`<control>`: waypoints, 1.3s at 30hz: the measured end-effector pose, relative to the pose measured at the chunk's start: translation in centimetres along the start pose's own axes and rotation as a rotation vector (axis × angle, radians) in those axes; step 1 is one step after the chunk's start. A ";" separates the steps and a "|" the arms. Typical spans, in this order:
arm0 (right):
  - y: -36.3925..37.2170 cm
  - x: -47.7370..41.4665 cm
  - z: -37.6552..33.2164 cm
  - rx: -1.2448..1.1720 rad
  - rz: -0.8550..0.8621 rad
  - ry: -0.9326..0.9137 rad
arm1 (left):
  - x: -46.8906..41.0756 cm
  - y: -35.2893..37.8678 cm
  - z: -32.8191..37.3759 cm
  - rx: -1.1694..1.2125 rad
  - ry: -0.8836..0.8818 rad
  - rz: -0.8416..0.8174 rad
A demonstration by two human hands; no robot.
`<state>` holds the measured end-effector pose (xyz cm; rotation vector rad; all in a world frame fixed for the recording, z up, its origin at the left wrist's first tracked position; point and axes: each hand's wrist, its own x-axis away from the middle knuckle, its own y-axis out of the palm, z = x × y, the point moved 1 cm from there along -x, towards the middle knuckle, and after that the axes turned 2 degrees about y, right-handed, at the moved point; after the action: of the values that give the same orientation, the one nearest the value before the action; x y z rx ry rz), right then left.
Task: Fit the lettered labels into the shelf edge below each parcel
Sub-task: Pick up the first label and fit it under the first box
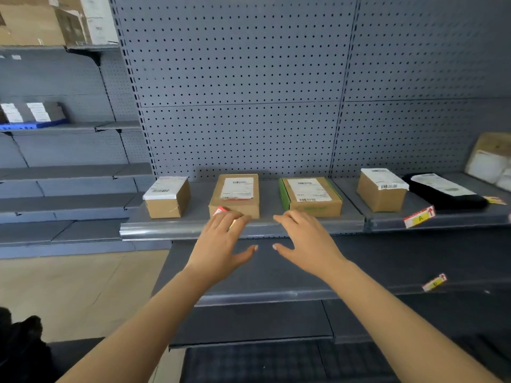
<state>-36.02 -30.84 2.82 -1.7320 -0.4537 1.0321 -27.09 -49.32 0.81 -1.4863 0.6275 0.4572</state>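
Note:
Several parcels stand on a grey shelf: a small box [167,199], a flat box [236,196], a green-edged box [311,196], a cube box [380,192] and a black bag [445,193]. My left hand [221,239] presses a red and yellow label [221,211] against the shelf edge [166,229] below the flat box; most of the label is hidden by my fingers. My right hand [304,239] lies open on the edge between the flat and green-edged boxes, holding nothing. A label marked A [419,217] sits tilted in the edge below the cube box.
A lower shelf [276,275] juts out beneath my arms, with another label [434,282] on its right edge. A pegboard wall [249,92] backs the shelf. A white-labelled parcel [489,158] leans at far right. More shelving [69,189] stands left.

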 end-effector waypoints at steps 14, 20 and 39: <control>-5.1 9.5 11.4 0.194 0.016 0.404 | -9.6 6.8 12.5 0.340 0.339 0.003; -7.7 13.3 16.7 0.236 0.035 0.454 | -12.5 9.5 19.1 0.394 0.392 -0.001; -9.9 15.0 39.7 0.191 -0.102 0.247 | -21.3 21.9 33.7 0.303 0.003 -0.040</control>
<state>-58.15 6.60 1.05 -1.6218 -0.2734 0.7513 -53.75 -12.71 -3.21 -1.2091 0.6381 0.3136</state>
